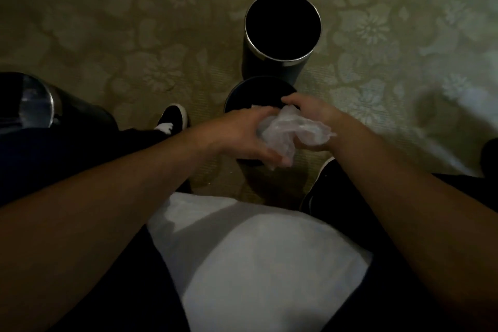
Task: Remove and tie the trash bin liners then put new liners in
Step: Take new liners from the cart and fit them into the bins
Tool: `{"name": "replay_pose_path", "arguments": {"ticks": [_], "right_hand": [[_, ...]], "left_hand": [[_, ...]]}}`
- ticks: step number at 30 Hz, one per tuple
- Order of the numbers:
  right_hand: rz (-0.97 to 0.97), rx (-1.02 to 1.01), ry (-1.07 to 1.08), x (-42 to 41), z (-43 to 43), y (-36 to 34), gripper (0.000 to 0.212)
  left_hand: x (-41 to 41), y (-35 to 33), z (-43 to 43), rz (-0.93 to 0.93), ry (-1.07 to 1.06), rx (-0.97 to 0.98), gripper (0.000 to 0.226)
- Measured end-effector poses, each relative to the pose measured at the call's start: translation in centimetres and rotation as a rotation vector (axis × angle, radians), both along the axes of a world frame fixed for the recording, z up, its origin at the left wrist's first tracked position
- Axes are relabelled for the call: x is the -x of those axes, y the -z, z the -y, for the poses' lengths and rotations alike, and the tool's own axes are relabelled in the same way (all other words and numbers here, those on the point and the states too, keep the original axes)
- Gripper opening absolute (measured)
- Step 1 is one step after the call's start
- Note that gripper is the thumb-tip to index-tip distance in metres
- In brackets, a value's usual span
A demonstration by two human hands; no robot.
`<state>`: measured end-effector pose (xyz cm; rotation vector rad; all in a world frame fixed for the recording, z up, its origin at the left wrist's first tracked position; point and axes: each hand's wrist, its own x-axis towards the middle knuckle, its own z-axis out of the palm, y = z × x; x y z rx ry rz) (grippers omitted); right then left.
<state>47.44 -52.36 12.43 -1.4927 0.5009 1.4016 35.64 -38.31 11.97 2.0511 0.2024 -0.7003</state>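
At the far left, a dark bin with a shiny metal rim (35, 101) is partly in view on a green floral carpet (121, 21). Next comes a black shoe with a white sole (173, 118). Right of it, the left hand (242, 135) curls its fingers round a crumpled clear plastic liner (291, 131), held just above a low dark bin (256, 89). Beyond that stands 1 tall dark bin with a silver rim (283, 27), upright and unlined. The right hand (315, 118) clasps the liner's other side. A white garment (256, 264) fills the foreground.
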Motion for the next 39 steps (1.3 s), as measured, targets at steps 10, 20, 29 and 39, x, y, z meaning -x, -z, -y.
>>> {"name": "replay_pose_path", "arguments": {"ticks": [10, 20, 29, 39], "right_hand": [[0.222, -0.029, -0.594, -5.6, 1.0, -2.4, 0.119], [0.906, 0.199, -0.905, -4.7, 1.2, 3.9, 0.029], [0.805, 0.335, -0.889, -8.6, 2.7, 3.1, 0.011], [0.737, 0.580, -0.983, -10.0, 4.2, 0.9, 0.040]], "left_hand": [[-5.0, 0.6, -2.6, -0.286, -0.510, 0.022, 0.011], [-7.5, 1.9, -2.7, -0.497, -0.515, 0.179, 0.030], [-7.7, 1.4, -7.9, -0.210, -0.248, -0.519, 0.020], [-7.4, 2.0, -8.4, -0.388, -0.255, -0.443, 0.009]]}}
